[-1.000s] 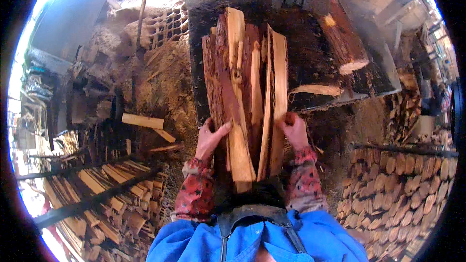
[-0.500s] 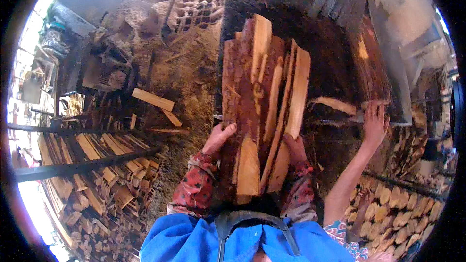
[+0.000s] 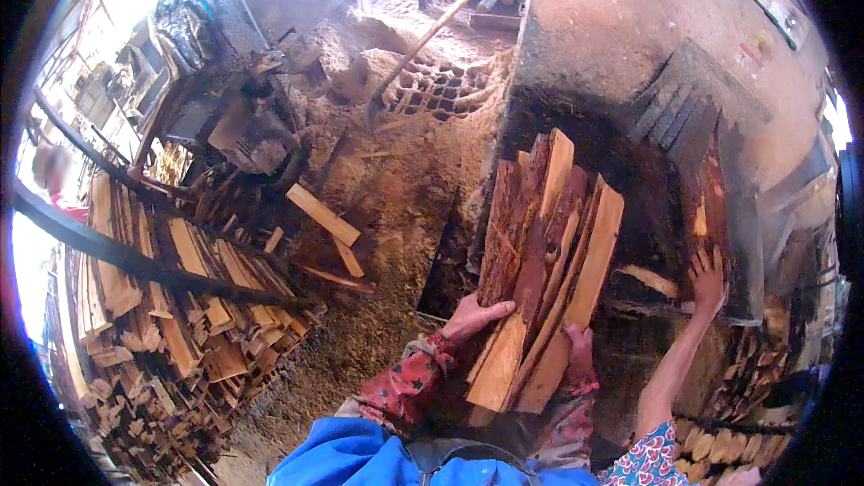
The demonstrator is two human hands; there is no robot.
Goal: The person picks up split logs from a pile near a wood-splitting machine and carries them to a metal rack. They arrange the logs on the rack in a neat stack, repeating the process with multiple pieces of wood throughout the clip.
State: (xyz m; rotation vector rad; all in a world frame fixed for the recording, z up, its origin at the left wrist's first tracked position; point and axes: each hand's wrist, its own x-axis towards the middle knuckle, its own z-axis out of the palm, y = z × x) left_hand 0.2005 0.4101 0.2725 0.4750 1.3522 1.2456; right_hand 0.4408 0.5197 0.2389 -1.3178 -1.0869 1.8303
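Observation:
Between my two hands is a bundle of bark-covered wood slabs (image 3: 531, 261), with pale cut faces and reddish-brown bark. My left hand (image 3: 479, 313) is closed on the bundle's left side, its thumb lying over the bark. On the right side my right hand (image 3: 579, 347) grips the near end; its fingers are partly hidden by the wood. The far ends of the slabs extend over a dark, soot-coloured recess (image 3: 621, 153). To the right, a co-worker's hand (image 3: 707, 279) touches a tall bark slab (image 3: 711, 184) in the same recess. A short pale wood piece (image 3: 650, 281) lies near its front edge.
A large stack of split wood (image 3: 180, 306) stands at left behind a dark metal rail (image 3: 135, 261). Loose pale offcuts (image 3: 324, 214) lie on the sawdust-covered ground (image 3: 396, 234). A long-handled tool (image 3: 441, 22) leans near a grate (image 3: 436, 90). Cut wood (image 3: 733, 445) is piled lower right.
My view has swung, so the scene sits lower and farther right. Both my hands still hold the bundle, now tilted rightward in the picture. The co-worker's hand stays at the tall bark slab.

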